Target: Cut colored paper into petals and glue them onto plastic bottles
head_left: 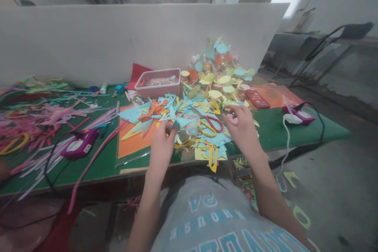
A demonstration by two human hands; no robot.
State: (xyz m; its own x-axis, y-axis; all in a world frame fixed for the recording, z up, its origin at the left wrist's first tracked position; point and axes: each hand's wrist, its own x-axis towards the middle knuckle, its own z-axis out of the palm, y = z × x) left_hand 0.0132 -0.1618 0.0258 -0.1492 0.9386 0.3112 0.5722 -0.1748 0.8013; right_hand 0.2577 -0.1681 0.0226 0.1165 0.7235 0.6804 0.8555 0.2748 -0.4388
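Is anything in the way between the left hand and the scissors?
Yes: a clear plastic piece and loose blue paper scraps lie between the left hand and the scissors. From the right hand, whose thumb is near the scissors, nothing visible stands in the way.

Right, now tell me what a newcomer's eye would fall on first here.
Probably the bright litter of paper scraps, largely blue with orange and yellow, around and between the left hand and right hand, with red-and-yellow-handled scissors lying among it. Just beyond, a heap of coloured discs rises before the white board. Pink strips sprawl across the left of the green tabletop.
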